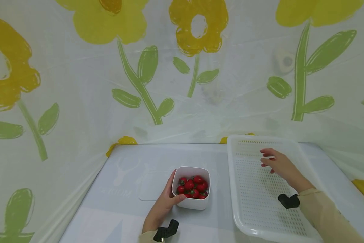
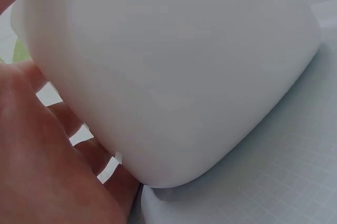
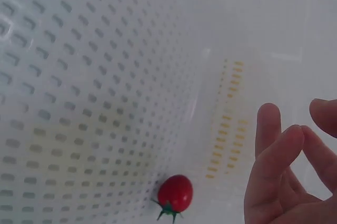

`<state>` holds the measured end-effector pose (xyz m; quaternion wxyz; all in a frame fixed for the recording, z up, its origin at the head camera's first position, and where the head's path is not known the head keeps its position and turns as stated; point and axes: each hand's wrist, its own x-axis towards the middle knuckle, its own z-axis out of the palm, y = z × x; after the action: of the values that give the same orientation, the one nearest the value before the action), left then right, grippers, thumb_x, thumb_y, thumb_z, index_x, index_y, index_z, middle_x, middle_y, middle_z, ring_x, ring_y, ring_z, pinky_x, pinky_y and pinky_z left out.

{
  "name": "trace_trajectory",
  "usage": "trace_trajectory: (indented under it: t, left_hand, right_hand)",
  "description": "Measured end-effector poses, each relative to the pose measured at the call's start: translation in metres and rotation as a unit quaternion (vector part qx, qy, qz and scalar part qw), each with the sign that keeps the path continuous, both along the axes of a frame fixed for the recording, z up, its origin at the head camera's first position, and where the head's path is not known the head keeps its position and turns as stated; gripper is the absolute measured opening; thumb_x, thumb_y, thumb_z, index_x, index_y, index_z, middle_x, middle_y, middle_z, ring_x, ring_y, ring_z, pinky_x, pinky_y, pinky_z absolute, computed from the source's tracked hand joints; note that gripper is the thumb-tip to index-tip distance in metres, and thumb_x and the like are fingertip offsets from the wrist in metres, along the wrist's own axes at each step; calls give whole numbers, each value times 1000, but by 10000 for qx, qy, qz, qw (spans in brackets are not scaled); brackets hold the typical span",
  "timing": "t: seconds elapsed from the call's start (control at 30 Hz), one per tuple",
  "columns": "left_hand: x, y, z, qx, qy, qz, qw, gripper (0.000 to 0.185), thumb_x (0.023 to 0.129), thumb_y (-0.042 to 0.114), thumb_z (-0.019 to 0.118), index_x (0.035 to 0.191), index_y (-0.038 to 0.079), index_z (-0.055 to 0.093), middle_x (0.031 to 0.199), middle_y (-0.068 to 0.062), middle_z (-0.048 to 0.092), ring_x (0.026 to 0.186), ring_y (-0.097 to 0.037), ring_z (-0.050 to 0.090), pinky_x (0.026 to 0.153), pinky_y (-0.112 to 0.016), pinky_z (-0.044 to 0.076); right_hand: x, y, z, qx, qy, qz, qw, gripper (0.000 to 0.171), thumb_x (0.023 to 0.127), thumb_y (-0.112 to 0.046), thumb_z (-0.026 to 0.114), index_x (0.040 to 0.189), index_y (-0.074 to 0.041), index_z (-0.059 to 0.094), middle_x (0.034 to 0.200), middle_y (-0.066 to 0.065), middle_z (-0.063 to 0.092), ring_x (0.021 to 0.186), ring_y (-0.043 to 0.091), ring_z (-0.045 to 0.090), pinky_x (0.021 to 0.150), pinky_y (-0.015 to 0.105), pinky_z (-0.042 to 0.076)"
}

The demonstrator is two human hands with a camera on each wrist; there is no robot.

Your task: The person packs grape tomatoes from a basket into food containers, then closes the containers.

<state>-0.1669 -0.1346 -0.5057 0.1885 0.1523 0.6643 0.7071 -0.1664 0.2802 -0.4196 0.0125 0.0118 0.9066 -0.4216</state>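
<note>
A white square bowl (image 1: 197,202) full of red cherry tomatoes (image 1: 193,186) stands at the middle of the table. My left hand (image 1: 169,195) grips its left wall, thumb over the rim. The left wrist view shows the bowl's side (image 2: 174,76) with my fingers (image 2: 47,166) against it. To the right lies a white perforated tray (image 1: 234,189). My right hand (image 1: 276,162) hovers over the tray's far part, fingers relaxed and empty. In the right wrist view one cherry tomato (image 3: 175,193) lies on the tray floor (image 3: 79,103), a little apart from my fingers (image 3: 276,161).
A plastic sheet printed with yellow flowers (image 1: 197,27) walls the table at the back and both sides. A flat pale mat (image 1: 152,187) lies just left of the bowl. The table's light surface (image 1: 109,209) stretches to the left.
</note>
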Motion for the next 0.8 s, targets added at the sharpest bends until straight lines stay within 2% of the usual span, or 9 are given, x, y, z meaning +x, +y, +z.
trace_trajectory:
  t: [0.2,0.3,0.43,0.57,0.67,0.8]
  left_hand:
    - [-1,-1,-2,33,11,-11,10000,79,83,18,61,141,39,12,145,6,14,133,-23,8,103,-54,12]
    - [-2,0,-2,10,-47,-2,10000,79,83,19,62,140,40,12,145,8,14,133,-22,8,103,-54,12]
    - [-2,0,-1,2,-89,34,10000,79,83,19,62,140,40,13,145,8,15,133,-22,9,103,-53,13]
    - [-1,-1,0,10,-48,27,10000,79,82,18,62,139,42,14,145,8,13,133,-22,8,103,-53,12]
    - [0,-1,0,16,-9,12,10000,80,82,16,63,139,42,14,146,8,13,133,-21,7,104,-51,10]
    - [0,-1,0,37,-37,28,10000,79,82,17,63,139,42,14,145,7,13,133,-21,8,104,-52,11]
  right_hand:
    - [-9,20,-13,136,-582,-265,9979,60,85,-24,58,133,2,31,128,32,30,95,32,52,67,35,50]
    - [-12,28,-17,286,-878,-379,9950,66,84,-26,60,135,1,27,131,34,23,93,34,51,71,39,49]
    - [-14,36,-19,232,-1065,-280,9936,72,85,-28,58,138,2,20,133,36,16,96,38,51,77,43,47]
    - [-15,42,-21,49,-1290,-222,9914,75,87,-29,57,138,4,14,135,37,11,102,38,49,78,42,48]
    - [-16,45,-25,-28,-1447,-214,9892,75,87,-29,56,138,6,13,132,37,19,100,36,52,76,39,49]
    - [-21,47,-33,57,-1535,-198,9879,71,87,-29,55,136,7,18,125,34,32,97,32,52,74,36,50]
